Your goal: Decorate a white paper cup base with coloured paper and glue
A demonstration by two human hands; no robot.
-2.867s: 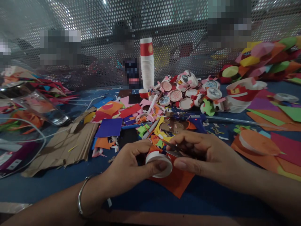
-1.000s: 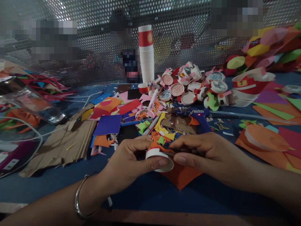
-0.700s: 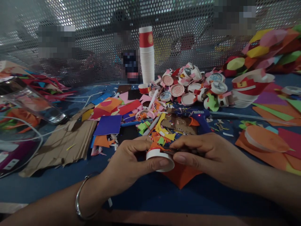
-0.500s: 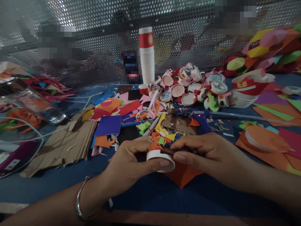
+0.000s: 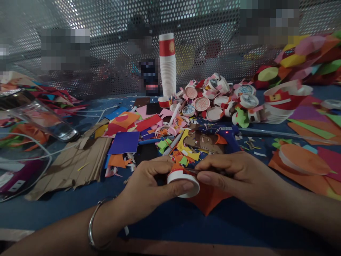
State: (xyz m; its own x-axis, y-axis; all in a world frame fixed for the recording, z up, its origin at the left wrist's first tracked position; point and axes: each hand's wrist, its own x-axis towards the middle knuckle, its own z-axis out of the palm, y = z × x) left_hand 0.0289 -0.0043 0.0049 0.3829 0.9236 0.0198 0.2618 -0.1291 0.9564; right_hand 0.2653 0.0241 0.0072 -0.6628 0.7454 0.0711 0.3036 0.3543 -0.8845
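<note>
Between my hands is a short, cut-down paper cup (image 5: 182,175), white with a red band, its round rim tilted toward me. My left hand (image 5: 149,190) grips it, thumb across the rim and fingers behind. At the cup's right side, my right hand (image 5: 237,177) has thumb and forefinger pinched together; a thin dark sliver shows near the fingertips, too small to name. A pointed sheet of orange paper (image 5: 206,201) sticks out below the right hand; whether it is held or lies on the table I cannot tell. Beyond the hands lie colored paper scraps (image 5: 186,151).
A blue glue gun (image 5: 231,137) with a red light lies behind my right hand. Cut cup pieces (image 5: 201,104) are heaped farther back, near a tall cup stack (image 5: 167,74). Flattened cardboard (image 5: 71,170) and a clear bottle (image 5: 50,119) are left. Orange paper pieces (image 5: 303,160) lie right.
Both hands keep nearly the same hold on the cup. The view has shifted very slightly, and the dark sliver at my right fingertips shows a little less.
</note>
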